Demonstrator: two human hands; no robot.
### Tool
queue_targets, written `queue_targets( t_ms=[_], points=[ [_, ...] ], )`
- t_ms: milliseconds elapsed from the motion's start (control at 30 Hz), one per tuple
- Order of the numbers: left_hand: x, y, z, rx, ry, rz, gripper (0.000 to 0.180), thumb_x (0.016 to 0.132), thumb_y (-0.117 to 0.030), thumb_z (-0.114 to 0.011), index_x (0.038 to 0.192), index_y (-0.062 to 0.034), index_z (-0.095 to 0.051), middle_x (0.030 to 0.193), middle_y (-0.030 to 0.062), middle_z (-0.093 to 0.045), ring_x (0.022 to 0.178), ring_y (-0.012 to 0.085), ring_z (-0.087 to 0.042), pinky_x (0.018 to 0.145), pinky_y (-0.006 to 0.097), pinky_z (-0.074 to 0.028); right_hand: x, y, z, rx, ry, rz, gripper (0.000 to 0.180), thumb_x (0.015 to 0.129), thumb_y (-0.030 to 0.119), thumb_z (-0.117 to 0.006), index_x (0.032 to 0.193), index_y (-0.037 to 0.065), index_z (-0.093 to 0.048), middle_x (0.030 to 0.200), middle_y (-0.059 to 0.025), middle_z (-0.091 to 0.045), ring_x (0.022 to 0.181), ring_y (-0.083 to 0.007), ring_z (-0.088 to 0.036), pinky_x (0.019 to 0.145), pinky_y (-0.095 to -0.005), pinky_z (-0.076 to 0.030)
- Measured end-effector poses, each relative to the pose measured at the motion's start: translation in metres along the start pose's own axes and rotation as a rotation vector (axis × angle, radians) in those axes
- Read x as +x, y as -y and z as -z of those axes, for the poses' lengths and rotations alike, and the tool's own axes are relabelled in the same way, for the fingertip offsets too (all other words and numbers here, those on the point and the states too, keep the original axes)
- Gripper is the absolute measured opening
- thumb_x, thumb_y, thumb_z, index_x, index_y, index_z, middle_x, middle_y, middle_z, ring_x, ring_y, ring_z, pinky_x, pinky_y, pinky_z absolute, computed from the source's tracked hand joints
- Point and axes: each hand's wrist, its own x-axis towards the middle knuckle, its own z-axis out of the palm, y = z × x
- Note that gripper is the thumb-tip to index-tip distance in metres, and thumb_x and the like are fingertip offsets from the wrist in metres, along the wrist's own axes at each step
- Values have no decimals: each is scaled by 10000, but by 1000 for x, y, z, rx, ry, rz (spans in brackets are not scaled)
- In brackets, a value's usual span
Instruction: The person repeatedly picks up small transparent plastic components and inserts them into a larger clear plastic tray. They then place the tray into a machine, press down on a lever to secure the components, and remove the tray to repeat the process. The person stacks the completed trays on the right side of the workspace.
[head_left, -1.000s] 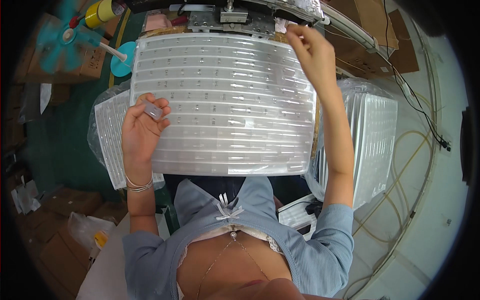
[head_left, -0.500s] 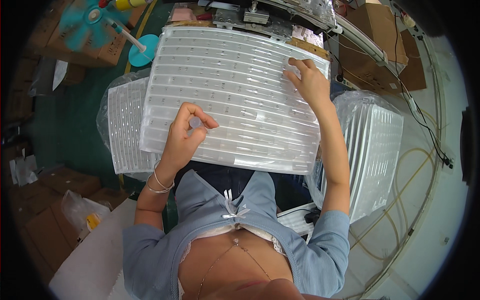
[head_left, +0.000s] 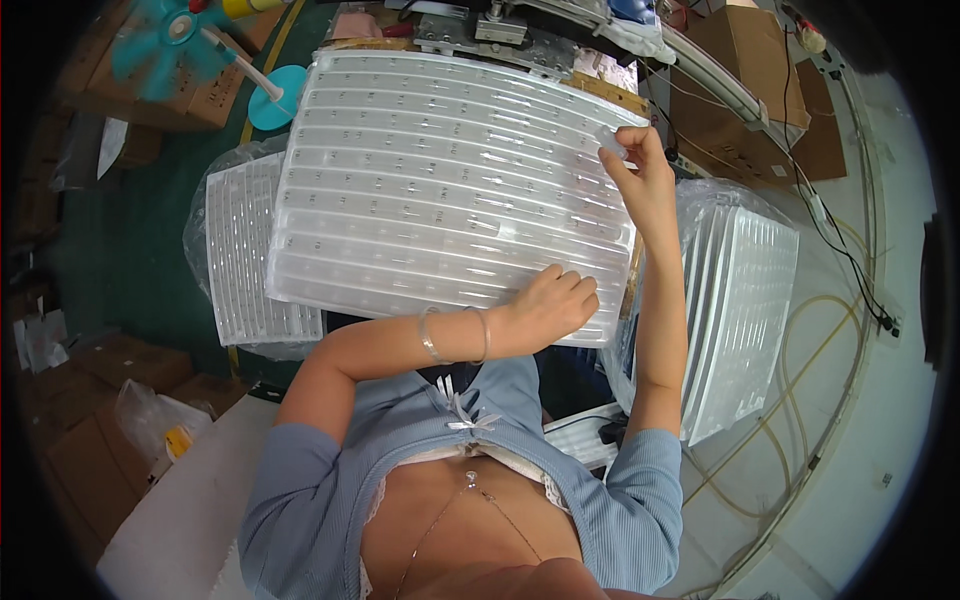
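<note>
A large white plastic tray (head_left: 400, 270) lies before me, with long rows of compartments that hold small clear pieces. My right hand (head_left: 648, 180) is at the tray's upper right edge. Its thumb and fingers pinch a small clear plastic piece (head_left: 612, 142), partly covered by the fingertips. My left hand (head_left: 552, 308) reaches across to the lower right of the tray, with a bracelet at the wrist. Its fingers curl down onto the tray, and whatever they hold, if anything, is hidden beneath them.
A stack of similar trays (head_left: 745, 310) leans at the right in plastic wrap. Another tray (head_left: 250, 260) stands at the left. A metal fixture (head_left: 500, 30) sits beyond the tray. A turquoise fan (head_left: 180, 35) and cardboard boxes (head_left: 725, 65) stand farther off.
My left hand has swung right, from the tray's lower left, where it held a small clear round piece, to the lower right. My right hand has shifted slightly right and now pinches a clear piece.
</note>
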Motion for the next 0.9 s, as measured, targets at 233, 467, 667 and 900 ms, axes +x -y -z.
queue_targets(
  t_ms=[233, 467, 667, 900],
  points=[
    [-40, -27, -5, -44, -50, -6, 163, 685, -135, -573, 839, -83, -567, 729, 11, -482, 670, 132, -509, 581, 266, -375, -7, 4, 3, 244, 42, 7, 324, 860, 129, -624, 1168, 67, -544, 1207, -52, -585, 869, -139, -583, 693, -243, -501],
    [-31, -32, -21, 10, -133, 114, 181, 681, -154, -543, 842, -75, -567, 791, 19, -504, 690, 138, -510, 591, 257, -378, -12, -7, 1, 341, -30, 28, 305, 826, 67, -674, 1056, 48, -475, 1057, -34, -531, 769, -72, -509, 653, -198, -422],
    [-83, -7, 49, -217, -232, 394, 304, 742, -198, -679, 1003, -66, -594, 882, 62, -548, 790, 211, -557, 658, 327, -450, -16, -2, 6, 403, -45, -71, 315, 834, 93, -677, 1048, 48, -450, 724, 21, -456, 655, -50, -432, 583, -185, -350],
    [-225, 53, 125, 363, -374, 1272, 143, 829, -169, -611, 927, -65, -618, 913, 94, -590, 769, 281, -606, 654, 365, -475, -20, 0, 3, 444, -32, -102, 315, 837, 109, -676, 1059, 56, -459, 695, 24, -454, 651, -54, -444, 579, -189, -366]
  ],
)
